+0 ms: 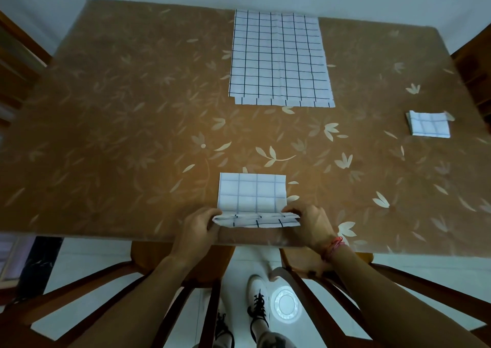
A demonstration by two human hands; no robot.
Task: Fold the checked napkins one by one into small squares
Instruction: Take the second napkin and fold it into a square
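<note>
Napkin (252, 196) lies at near edge of surface (132, 108). Left hand (198, 225) pinches near left corner, right hand (305, 221) pinches near right corner, so edge lifts evenly for next fold. Flat stack (279, 60) waits far back. Finished square (429, 127) sits aside, right.

I'm pinching the near edge of the partly folded checked napkin (252, 196), left hand (198, 224) at one corner, right hand (308, 221) at the other, holding it curled up off the table (119, 108). Unfolded napkins (279, 58) are lying flat farther back; a folded square (429, 125) is sitting far right.
</note>
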